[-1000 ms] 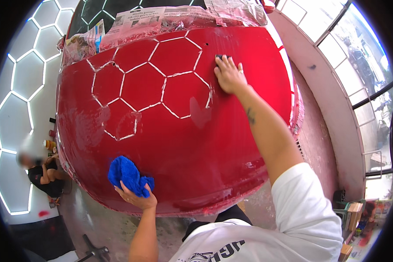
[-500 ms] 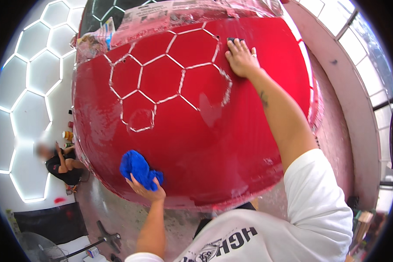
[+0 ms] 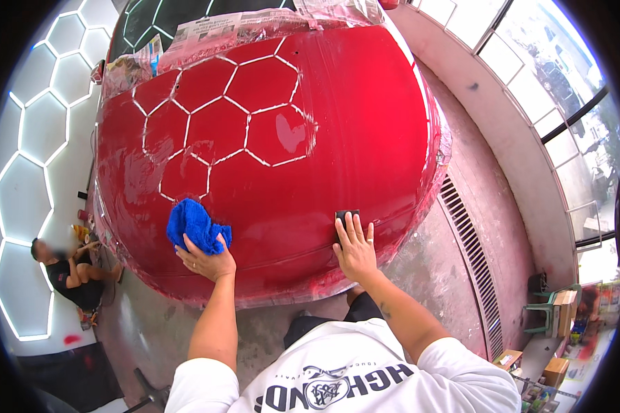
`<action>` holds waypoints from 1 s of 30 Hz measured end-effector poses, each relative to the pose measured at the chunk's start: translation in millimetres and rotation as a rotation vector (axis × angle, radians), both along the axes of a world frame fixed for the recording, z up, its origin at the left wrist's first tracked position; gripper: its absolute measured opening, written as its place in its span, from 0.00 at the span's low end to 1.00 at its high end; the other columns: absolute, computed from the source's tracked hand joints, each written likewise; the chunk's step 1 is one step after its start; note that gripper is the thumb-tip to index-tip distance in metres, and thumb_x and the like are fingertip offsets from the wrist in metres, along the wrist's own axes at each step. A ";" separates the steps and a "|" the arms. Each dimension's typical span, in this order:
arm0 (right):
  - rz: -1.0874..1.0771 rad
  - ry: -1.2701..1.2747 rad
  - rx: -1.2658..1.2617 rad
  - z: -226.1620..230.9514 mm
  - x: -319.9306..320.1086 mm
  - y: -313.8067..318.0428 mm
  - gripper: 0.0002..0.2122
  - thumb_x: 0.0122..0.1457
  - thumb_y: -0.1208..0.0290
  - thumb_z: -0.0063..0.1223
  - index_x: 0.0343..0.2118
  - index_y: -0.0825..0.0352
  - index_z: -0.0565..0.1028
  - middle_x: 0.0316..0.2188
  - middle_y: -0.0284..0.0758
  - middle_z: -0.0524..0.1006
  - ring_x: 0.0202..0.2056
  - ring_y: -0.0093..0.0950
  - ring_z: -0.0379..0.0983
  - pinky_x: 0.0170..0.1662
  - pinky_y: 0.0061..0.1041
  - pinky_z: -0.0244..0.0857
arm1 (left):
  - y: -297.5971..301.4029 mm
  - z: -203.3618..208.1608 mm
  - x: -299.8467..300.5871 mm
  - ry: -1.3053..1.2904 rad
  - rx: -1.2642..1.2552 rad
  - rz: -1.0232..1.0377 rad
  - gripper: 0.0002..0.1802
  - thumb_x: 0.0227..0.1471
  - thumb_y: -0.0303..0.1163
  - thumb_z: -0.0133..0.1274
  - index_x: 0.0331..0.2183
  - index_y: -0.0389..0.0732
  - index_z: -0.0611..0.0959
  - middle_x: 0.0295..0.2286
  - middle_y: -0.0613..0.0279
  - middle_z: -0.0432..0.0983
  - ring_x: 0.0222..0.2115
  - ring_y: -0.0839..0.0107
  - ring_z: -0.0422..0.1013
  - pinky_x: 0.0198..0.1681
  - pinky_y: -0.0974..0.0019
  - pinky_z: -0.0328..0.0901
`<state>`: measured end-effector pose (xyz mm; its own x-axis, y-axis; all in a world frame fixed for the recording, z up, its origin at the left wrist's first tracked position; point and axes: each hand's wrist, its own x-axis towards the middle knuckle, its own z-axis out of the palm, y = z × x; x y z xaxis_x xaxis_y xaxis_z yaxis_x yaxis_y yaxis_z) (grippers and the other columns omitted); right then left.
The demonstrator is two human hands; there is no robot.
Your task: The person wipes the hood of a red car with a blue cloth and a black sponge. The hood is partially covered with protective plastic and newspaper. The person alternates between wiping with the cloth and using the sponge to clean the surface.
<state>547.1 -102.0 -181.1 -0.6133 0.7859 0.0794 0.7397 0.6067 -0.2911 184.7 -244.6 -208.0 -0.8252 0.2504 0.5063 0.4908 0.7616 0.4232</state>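
A glossy red car hood [image 3: 282, 199] spreads out in front of me, wet-looking, with hexagonal light reflections across its left half. My left hand [image 3: 210, 261] rests near the hood's front left, fingers closed on a bunched blue microfibre cloth [image 3: 194, 221] that lies against the paint. At the front right, my right hand [image 3: 356, 249] presses down with its fingers stretched over a small black square of sandpaper [image 3: 341, 215]. Most of that square is hidden beneath the fingertips.
Newspaper masking [image 3: 210, 31] covers the hood's rear edge below the windscreen. On the left, a person [image 3: 79, 272] crouches beside a wall of hexagonal lights [image 3: 27, 186]. A floor drain grate [image 3: 472, 261] runs along the right, with a green stool [image 3: 541, 313] and boxes beyond.
My right hand has drawn the black sandpaper from the far right of the hood back to its front edge. My left hand still grips the cloth, and the view has shifted.
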 end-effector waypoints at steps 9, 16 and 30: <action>-0.062 -0.001 0.126 87.3 -145.7 313.5 0.29 0.78 0.52 0.31 0.77 0.59 0.57 0.79 0.44 0.51 0.79 0.46 0.43 0.77 0.67 0.35 | -3.2 10.8 8.3 0.019 0.014 -0.056 0.57 0.59 0.68 0.57 0.74 0.41 0.58 0.72 0.28 0.49 0.73 0.31 0.48 0.73 0.31 0.46; -0.089 -0.078 0.155 139.8 -257.6 560.7 0.29 0.78 0.49 0.27 0.77 0.54 0.55 0.81 0.38 0.49 0.80 0.42 0.42 0.76 0.69 0.36 | -8.0 5.0 6.6 0.019 0.035 -0.129 0.58 0.62 0.70 0.49 0.73 0.32 0.59 0.71 0.28 0.51 0.73 0.32 0.48 0.73 0.32 0.46; -0.029 0.014 0.221 86.1 -156.3 342.2 0.28 0.78 0.53 0.33 0.75 0.61 0.56 0.78 0.46 0.53 0.78 0.47 0.46 0.75 0.71 0.41 | -1.6 2.3 4.7 0.060 -0.012 -0.068 0.54 0.61 0.64 0.56 0.73 0.39 0.59 0.71 0.32 0.54 0.72 0.33 0.50 0.73 0.33 0.48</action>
